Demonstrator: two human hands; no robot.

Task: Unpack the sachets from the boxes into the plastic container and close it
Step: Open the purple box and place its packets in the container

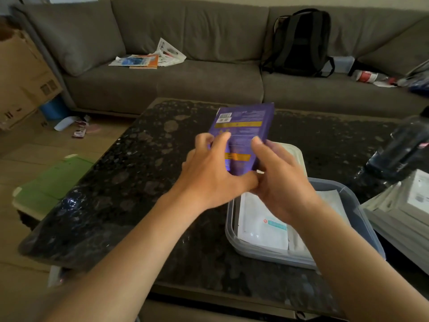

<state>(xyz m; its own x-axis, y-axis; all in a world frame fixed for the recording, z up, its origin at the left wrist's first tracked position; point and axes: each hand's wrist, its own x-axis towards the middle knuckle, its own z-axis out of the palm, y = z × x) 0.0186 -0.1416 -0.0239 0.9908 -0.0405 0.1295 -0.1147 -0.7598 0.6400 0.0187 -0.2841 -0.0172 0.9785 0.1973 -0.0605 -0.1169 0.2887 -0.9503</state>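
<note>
Purple flat cardboard box (241, 133): held tilted above black speckled stone table (139, 170), just beyond grey translucent plastic container (229, 228). Left hand (213, 175) curled round left edge, right hand (282, 182) clamped on right edge. White sachets (262, 231) lying flat inside container.

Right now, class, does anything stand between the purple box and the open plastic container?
Nothing visible does. The left hand and right hand grip the purple box just beyond the plastic container, whose top is open, white sachets inside.

Purple box (241, 133) with yellow bands, white sachets (262, 226), black speckled table (139, 182), grey sofa (185, 66), green lid (53, 182)
</note>
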